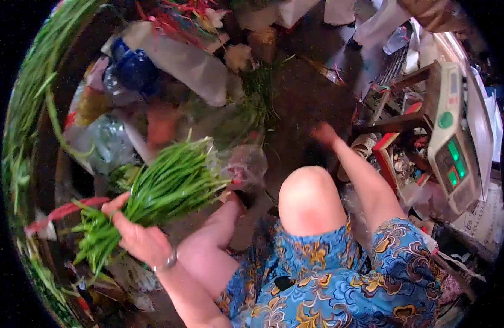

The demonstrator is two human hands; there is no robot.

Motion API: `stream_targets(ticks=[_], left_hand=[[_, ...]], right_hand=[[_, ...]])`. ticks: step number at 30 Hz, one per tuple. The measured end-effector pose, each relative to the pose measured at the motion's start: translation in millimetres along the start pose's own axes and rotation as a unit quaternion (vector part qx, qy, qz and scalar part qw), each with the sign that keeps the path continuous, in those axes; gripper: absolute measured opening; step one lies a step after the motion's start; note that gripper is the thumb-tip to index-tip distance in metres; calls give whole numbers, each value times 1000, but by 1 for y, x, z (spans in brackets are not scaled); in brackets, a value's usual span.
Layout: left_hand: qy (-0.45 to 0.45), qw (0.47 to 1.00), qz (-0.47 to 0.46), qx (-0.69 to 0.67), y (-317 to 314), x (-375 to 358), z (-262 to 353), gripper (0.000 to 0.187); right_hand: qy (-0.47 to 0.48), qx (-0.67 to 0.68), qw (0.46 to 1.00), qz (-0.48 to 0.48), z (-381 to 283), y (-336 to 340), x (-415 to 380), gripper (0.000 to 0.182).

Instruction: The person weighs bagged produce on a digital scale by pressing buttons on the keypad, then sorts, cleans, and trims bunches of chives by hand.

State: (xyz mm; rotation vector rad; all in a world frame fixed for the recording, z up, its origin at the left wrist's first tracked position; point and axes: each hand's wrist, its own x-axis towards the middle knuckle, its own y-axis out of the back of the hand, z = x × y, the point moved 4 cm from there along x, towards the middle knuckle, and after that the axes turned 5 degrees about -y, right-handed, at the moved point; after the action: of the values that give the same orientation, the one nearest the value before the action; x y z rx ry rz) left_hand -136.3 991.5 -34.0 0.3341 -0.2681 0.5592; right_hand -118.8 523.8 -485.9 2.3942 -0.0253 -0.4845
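My left hand (144,240) is closed around a thick bunch of garlic chives (172,177). The bunch lies tilted across my left side, with its pale cut ends toward the middle of the view and its leafy tips by my wrist. A red plastic tie (66,212) trails beside the leafy end, close to my left thumb. My right hand (324,133) reaches out past my knee over the dark floor. It is smeared by motion, so its fingers and anything in them cannot be made out.
A long heap of greens (25,120) runs along the left edge. Clear plastic bags (107,139) and a blue bag (134,65) lie nearby. At right, a digital scale (451,134) with green displays stands by a wooden stool frame (396,124). Loose green scraps (258,93) litter the floor.
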Motion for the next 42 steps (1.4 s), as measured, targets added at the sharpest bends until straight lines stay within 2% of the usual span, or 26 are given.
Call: stream_targets(ticks=[1, 2, 4, 6, 7, 8, 10, 11, 13, 14, 15, 16, 17, 18, 19, 20, 21, 22, 26, 30, 32, 35, 38, 40, 41, 42], left_hand=[[55, 991, 41, -117, -1, 1, -3, 27], [86, 979, 89, -164, -4, -4, 9, 31], [33, 979, 70, -188, 9, -4, 19, 35], [16, 976, 85, -198, 25, -5, 33, 35], [-21, 979, 95, -177, 34, -8, 47, 39], [-21, 978, 99, -185, 50, 4, 52, 39], [-56, 991, 102, -64, 83, -1, 80, 44], [-78, 987, 120, -71, 100, -1, 87, 47], [-77, 983, 140, -96, 133, -5, 94, 42], [-86, 980, 147, -101, 149, -8, 93, 41], [-47, 979, 178, -91, 157, -14, 94, 41], [-24, 975, 190, -108, 163, -21, 97, 39], [-29, 976, 189, -106, 174, -25, 93, 38], [-32, 976, 188, -105, 183, -29, 84, 38], [-34, 974, 197, -107, 191, -36, 81, 37], [-32, 974, 200, -106, 200, -45, 79, 37], [4, 974, 199, -110, 209, -54, 75, 38], [40, 973, 196, -114, 216, -62, 72, 40], [14, 969, 229, -92, 225, -79, 75, 38], [61, 968, 213, -115, 239, -96, 72, 38], [29, 970, 215, -113, 235, -100, 79, 37], [22, 973, 202, -112, 248, -91, 59, 36], [63, 965, 207, -150, 250, -87, 58, 33], [54, 967, 194, -154, 254, -84, 53, 33], [12, 965, 195, -176, 253, -80, 51, 34], [9, 965, 193, -177, 254, -80, 50, 34]], right_hand=[[-41, 86, 995, -35, -10, 22, -34, 36], [-87, 168, 980, -63, -21, 44, -69, 35], [-238, 387, 891, -8, -40, 80, -128, 36], [-213, 298, 929, -41, -22, 94, -178, 38], [-156, 277, 947, -53, 7, 96, -197, 40], [-108, 249, 961, -59, 16, 93, -216, 42], [-293, 316, 900, -58, 20, 103, -271, 39], [-278, 342, 894, -78, 42, 96, -292, 38], [-251, 373, 888, -95, 116, 74, -316, 37], [-122, 241, 963, -27, 144, 68, -321, 25], [-15, 78, 994, 80, 170, 61, -329, 20], [-94, 191, 977, 14, 173, 58, -341, 23], [-252, 380, 887, -71, 159, 55, -354, 27], [-353, 469, 802, -112, 147, 53, -367, 30], [-401, 506, 752, -134, 138, 51, -375, 34], [-424, 516, 730, -147, 131, 48, -381, 38], [-427, 514, 729, -150, 122, 47, -383, 37], [-402, 499, 753, -148, 120, 45, -378, 36], [-330, 443, 823, -131, 136, 39, -346, 35], [-290, 406, 856, -131, 169, 28, -322, 36], [-273, 376, 876, -130, 176, 21, -317, 33], [-281, 392, 869, -106, 171, 15, -334, 28], [-282, 399, 868, -88, 138, 32, -358, 25], [-281, 443, 840, -134, 103, 46, -367, 30], [-297, 396, 861, -115, 94, 48, -366, 37], [-295, 399, 861, -113, 84, 50, -367, 37]])
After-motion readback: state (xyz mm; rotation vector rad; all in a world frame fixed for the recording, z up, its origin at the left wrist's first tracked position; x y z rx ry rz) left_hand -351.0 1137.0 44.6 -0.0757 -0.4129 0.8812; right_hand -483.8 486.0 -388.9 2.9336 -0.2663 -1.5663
